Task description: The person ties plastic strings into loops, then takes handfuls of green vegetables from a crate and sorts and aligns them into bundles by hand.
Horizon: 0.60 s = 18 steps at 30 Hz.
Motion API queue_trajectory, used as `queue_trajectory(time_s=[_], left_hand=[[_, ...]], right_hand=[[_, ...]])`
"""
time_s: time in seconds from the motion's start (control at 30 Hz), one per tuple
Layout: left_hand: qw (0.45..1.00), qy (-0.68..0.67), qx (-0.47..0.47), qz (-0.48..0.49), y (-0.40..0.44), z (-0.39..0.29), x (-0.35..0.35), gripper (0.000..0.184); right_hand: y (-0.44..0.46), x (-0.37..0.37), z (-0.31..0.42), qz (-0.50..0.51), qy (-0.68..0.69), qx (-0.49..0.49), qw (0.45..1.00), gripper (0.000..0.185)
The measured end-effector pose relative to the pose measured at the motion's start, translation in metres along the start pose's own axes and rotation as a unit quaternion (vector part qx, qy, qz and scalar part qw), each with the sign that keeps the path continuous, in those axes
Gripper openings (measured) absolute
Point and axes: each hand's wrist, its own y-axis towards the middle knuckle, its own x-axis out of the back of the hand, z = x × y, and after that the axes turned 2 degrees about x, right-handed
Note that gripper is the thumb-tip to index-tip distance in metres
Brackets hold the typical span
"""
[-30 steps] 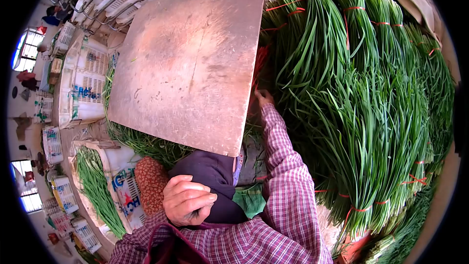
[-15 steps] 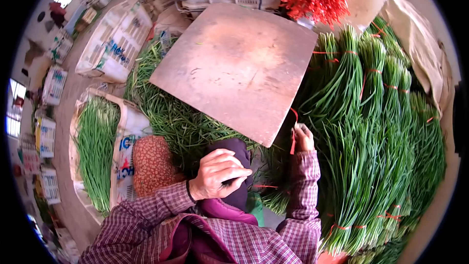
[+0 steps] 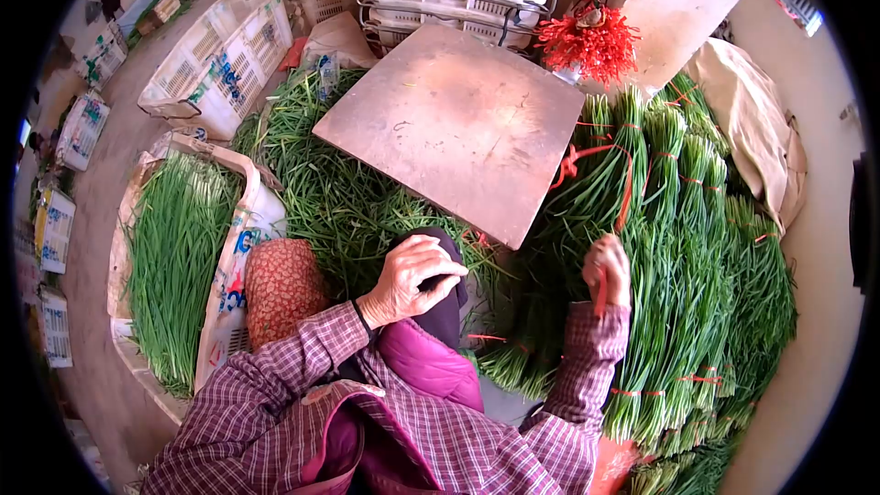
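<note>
At left, the left hand (image 3: 412, 277) is curling above a dark-clothed knee (image 3: 447, 319), fingers drawn in, though I cannot tell whether it is pinching anything. Right of it, beyond the corner of the square board (image 3: 458, 124), the right hand (image 3: 608, 268) is now gripping a red strip (image 3: 625, 211) farther from that corner than half a second ago, which suggests the strip is being drawn clear. It is looking thin, bright and supple, arching up from the fist in front of the green bundles (image 3: 683, 302).
</note>
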Motion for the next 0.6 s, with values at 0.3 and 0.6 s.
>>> queue_trajectory(time_s=[0.3,0.6], left_hand=[[0.993,-0.076,0.09,0.01,-0.073,-0.018,0.06,0.018],[0.919,-0.029,0.342,-0.192,-0.171,-0.032,0.151,0.013]], right_hand=[[-0.014,-0.082,0.023,-0.023,-0.007,0.086,0.996,0.009],[0.048,-0.162,0.046,0.113,-0.055,0.195,0.973,0.022]])
